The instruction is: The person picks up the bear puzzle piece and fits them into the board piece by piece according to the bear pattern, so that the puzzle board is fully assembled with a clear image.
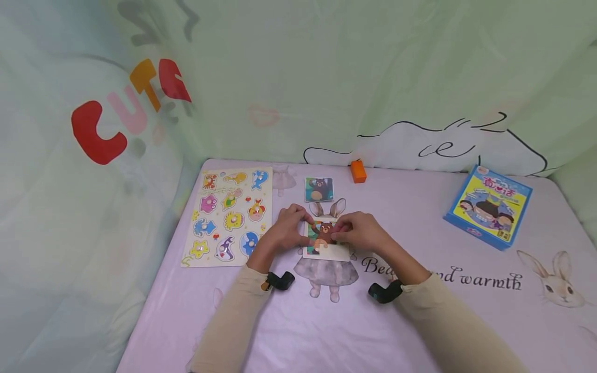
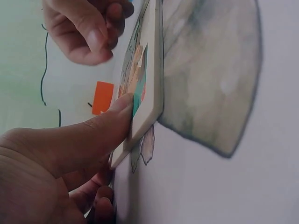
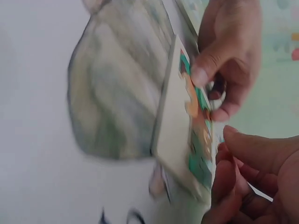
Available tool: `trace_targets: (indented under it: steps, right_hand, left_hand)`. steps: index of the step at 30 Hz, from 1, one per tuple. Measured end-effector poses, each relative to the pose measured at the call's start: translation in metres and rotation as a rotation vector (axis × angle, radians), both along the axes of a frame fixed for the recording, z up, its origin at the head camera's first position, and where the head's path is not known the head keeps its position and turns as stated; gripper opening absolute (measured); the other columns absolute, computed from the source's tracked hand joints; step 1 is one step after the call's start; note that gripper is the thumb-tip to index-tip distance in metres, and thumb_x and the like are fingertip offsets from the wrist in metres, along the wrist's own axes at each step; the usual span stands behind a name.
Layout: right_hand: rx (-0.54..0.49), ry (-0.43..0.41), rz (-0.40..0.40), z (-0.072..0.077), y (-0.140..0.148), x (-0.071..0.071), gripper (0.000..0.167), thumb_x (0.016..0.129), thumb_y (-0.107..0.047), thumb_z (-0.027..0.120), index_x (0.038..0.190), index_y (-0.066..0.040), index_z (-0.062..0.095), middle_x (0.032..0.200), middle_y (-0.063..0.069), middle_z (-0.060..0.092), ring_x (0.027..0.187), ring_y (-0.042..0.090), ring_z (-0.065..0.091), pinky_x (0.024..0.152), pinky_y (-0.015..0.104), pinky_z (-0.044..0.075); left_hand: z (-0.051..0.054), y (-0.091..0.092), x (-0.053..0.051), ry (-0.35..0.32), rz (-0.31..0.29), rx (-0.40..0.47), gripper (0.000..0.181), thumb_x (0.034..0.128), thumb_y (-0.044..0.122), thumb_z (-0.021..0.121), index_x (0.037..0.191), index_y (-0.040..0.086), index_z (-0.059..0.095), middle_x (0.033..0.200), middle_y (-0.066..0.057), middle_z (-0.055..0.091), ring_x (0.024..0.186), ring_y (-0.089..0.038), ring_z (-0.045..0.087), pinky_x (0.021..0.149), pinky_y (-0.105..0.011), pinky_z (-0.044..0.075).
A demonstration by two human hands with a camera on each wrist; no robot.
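A small bear jigsaw puzzle (image 1: 322, 237) in a cream tray (image 1: 337, 253) lies flat before me in the head view. Its lower right part shows bare cream. My left hand (image 1: 290, 228) grips the tray's left side, thumb on the picture's edge and fingers at the far edge. My right hand (image 1: 361, 230) is at the puzzle's right side, fingers loosely curled. In the left wrist view that right hand (image 2: 86, 30) hangs over the tray, no piece visible in its fingers. Above the tray in the head view lies a bear picture card (image 1: 319, 189).
To the left lies a wooden knob puzzle board (image 1: 228, 217) with several sea animals. An orange block (image 1: 358, 171) stands near the table's back edge, and a blue and yellow game box (image 1: 488, 207) is at the right. Draped cloth (image 1: 326, 77) hangs behind the table.
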State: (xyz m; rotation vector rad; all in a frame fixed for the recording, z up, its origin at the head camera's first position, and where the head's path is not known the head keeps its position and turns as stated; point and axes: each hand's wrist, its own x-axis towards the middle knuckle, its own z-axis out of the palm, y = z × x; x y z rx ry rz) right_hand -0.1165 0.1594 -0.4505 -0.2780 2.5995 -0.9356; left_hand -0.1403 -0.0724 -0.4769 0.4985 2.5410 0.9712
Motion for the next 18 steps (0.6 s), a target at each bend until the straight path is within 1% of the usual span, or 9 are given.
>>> trace_targets:
  steps: [6,12,18]
  right_hand:
    - [0.039,-0.025,-0.008,0.01,0.024,0.006,0.019,0.092,-0.029,0.076,0.098,-0.011,0.075,0.082,0.002,0.067,0.076,0.019,0.055,0.064,0.028,0.045]
    - [0.07,-0.02,0.055,0.019,0.044,0.015,0.017,0.091,-0.03,0.077,0.097,-0.014,0.077,0.079,-0.001,0.066,0.082,0.019,0.055,0.07,0.031,0.045]
    - [0.115,-0.049,0.096,0.019,0.062,0.026,0.014,0.089,-0.031,0.079,0.093,-0.018,0.078,0.075,-0.004,0.064,0.081,0.017,0.054,0.071,0.031,0.045]
  left_hand:
    - [0.0,0.0,0.001,0.016,-0.018,-0.009,0.036,0.0806,0.021,0.088,0.109,0.016,0.067,0.141,-0.005,0.047,0.127,-0.03,0.037,0.111,-0.043,0.038]
    - [0.0,-0.001,0.0,0.025,-0.038,-0.012,0.033,0.0814,0.021,0.087,0.107,0.016,0.066,0.141,-0.005,0.046,0.127,-0.031,0.037,0.111,-0.044,0.037]
    - [0.0,-0.001,0.001,0.025,-0.043,0.001,0.033,0.0814,0.021,0.087,0.107,0.016,0.066,0.14,-0.006,0.047,0.126,-0.032,0.038,0.111,-0.045,0.037]
